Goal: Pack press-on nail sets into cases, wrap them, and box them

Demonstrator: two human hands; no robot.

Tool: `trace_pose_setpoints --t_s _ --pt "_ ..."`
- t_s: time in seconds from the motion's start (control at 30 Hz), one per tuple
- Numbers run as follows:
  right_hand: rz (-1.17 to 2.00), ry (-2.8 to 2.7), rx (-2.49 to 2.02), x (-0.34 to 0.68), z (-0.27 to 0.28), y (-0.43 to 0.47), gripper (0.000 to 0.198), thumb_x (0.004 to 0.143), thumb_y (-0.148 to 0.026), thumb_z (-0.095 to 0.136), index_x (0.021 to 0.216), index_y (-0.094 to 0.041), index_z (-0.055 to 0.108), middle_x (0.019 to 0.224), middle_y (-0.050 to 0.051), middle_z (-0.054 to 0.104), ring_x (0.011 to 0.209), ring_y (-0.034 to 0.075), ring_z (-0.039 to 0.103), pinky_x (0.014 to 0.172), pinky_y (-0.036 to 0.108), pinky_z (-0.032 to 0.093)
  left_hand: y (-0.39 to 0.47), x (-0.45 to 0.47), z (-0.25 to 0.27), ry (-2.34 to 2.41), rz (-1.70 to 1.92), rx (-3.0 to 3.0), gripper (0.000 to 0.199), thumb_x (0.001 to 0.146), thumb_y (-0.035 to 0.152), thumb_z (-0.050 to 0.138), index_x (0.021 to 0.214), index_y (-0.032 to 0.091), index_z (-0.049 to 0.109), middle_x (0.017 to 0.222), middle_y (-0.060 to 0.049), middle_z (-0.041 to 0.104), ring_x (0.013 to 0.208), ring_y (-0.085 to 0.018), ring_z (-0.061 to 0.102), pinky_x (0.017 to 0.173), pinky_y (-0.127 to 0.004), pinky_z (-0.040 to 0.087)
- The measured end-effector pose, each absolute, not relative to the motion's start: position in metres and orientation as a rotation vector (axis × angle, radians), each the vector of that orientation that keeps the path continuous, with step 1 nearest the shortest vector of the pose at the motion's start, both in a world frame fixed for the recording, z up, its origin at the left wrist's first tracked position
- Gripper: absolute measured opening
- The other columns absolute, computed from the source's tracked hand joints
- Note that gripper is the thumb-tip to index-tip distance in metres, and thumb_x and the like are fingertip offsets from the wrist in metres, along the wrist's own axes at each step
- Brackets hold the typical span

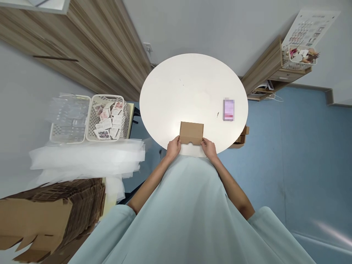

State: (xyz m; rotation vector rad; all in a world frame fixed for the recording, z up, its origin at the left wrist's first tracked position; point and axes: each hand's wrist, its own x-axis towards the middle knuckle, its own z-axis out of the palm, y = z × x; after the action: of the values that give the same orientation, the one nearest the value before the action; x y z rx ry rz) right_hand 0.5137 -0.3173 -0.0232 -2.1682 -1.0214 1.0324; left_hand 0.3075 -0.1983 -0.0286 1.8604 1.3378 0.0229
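Note:
A small brown cardboard box (191, 131) lies at the near edge of the round white table (189, 88), its lid closed down and a notch showing in its front edge. My left hand (174, 147) grips its left front corner, fingers bent against the side. At the opposite front corner, my right hand (209, 148) pinches the cardboard in the same way. What is inside the box is hidden. Farther right on the tabletop lies a pink and purple rectangular item (228, 109), too blurred to make out.
To the left stand a white basket of printed packets (107, 121) and a basket of clear plastic containers (70, 119). Nearer are white translucent sheets (88, 157) and stacked flat cardboard (79, 209). A wooden cabinet (264, 69) stands at right; brown boxes (242, 139) sit beside the table.

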Motion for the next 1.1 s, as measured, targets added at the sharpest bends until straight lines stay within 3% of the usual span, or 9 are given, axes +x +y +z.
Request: trace_pose_setpoints --t_s 0.2,0.47,0.63,0.77,0.83,0.93,1.1 --pt "1.030 -0.966 -2.183 0.518 -0.035 -0.314 0.038 0.096 -0.016 0.053 0.129 -0.023 0.071 0.126 0.008 0.079 0.112 0.027 0.076 0.104 0.042 0.057 -0.194 0.311 -0.035 1.325 0.084 1.839 0.040 0.099 0.020 0.049 0.134 0.024 0.068 0.117 -0.011 0.080 0.115 -0.034 0.072 0.101 -0.042 0.053" --pt "0.964 -0.995 -2.261 0.524 -0.046 -0.307 0.035 0.094 -0.019 0.057 0.126 -0.020 0.071 0.125 0.011 0.076 0.100 0.024 0.075 0.103 0.042 0.057 -0.187 0.311 -0.046 1.359 0.111 1.800 0.046 0.096 0.018 0.054 0.140 0.025 0.065 0.122 -0.010 0.079 0.123 -0.032 0.071 0.109 -0.044 0.051" --pt "0.929 -0.959 -2.133 0.527 -0.051 -0.308 0.044 0.095 -0.028 0.059 0.138 -0.018 0.065 0.137 0.015 0.068 0.114 0.025 0.070 0.102 0.044 0.059 -0.184 0.312 -0.049 1.311 0.229 1.648 0.053 0.094 0.016 0.058 0.147 0.021 0.059 0.138 -0.012 0.073 0.129 -0.028 0.069 0.114 -0.044 0.051" --pt "0.958 -0.920 -1.997 0.526 -0.046 -0.306 0.043 0.098 -0.037 0.057 0.136 -0.020 0.067 0.146 0.014 0.064 0.135 0.026 0.061 0.111 0.044 0.056 -0.185 0.314 -0.041 1.275 0.302 1.556 0.050 0.095 0.019 0.059 0.146 0.018 0.061 0.142 -0.014 0.070 0.131 -0.026 0.067 0.117 -0.044 0.050" --pt "0.966 -0.898 -1.941 0.526 -0.036 -0.305 0.044 0.100 -0.042 0.055 0.136 -0.021 0.068 0.152 0.013 0.061 0.142 0.025 0.057 0.116 0.044 0.053 -0.187 0.313 -0.032 1.268 0.346 1.567 0.046 0.099 0.026 0.059 0.144 0.017 0.063 0.141 -0.014 0.070 0.130 -0.026 0.067 0.116 -0.043 0.050" --pt "0.968 -0.860 -1.883 0.528 -0.013 -0.306 0.046 0.100 -0.047 0.055 0.133 -0.020 0.071 0.152 0.012 0.062 0.138 0.026 0.062 0.114 0.042 0.054 -0.189 0.311 -0.012 1.274 0.407 1.622 0.043 0.104 0.040 0.056 0.140 0.019 0.067 0.129 -0.013 0.071 0.121 -0.025 0.069 0.111 -0.039 0.053" --pt "0.956 -0.863 -1.973 0.534 0.021 -0.311 0.045 0.100 -0.057 0.056 0.118 -0.022 0.079 0.136 0.010 0.074 0.124 0.030 0.069 0.108 0.045 0.056 -0.188 0.305 0.019 1.290 0.414 1.693 0.050 0.107 0.056 0.049 0.127 0.019 0.076 0.106 -0.011 0.070 0.102 -0.025 0.069 0.097 -0.037 0.055"
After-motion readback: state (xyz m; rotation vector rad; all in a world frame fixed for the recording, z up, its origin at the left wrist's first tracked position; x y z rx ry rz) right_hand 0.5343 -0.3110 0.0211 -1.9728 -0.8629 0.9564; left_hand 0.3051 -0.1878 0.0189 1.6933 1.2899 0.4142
